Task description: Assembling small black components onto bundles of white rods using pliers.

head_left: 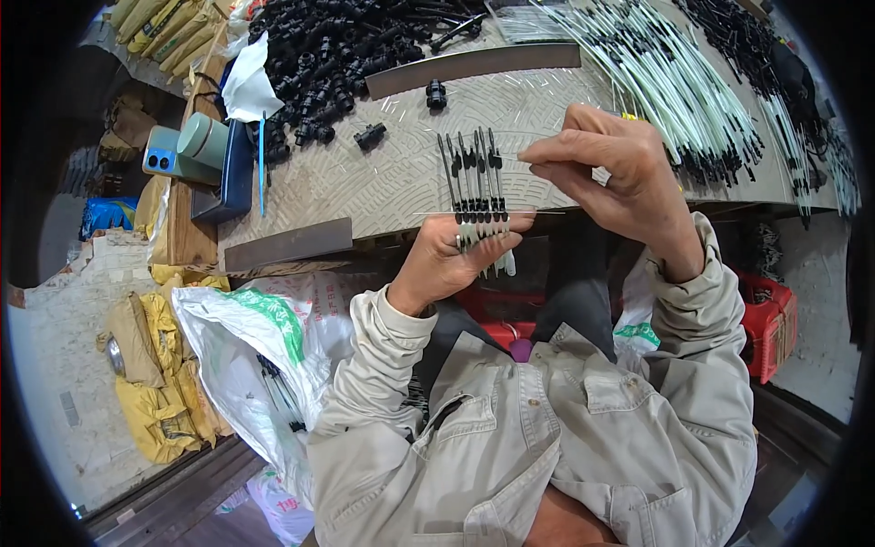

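My left hand (442, 264) is closed round a row of several thin black-tipped rods (474, 187), held side by side at the table's near edge. Their dark ends point away from me, and their pale ends hang below the fingers. A thin straight line, like a wire or needle, crosses the row just above the fingers. To the right, my right hand (624, 169) hovers apart from the rods, thumb and forefinger brought together. Whether something small sits in that pinch cannot be made out.
Black plastic fittings (314, 77) are heaped at the far left, with two loose ones nearer. White rods with black ends (679, 87) lie piled at right. Metal strips (474, 70) edge the tabletop. A blue tray (226, 187), a white sack (255, 346) and a red crate (770, 328) stand around.
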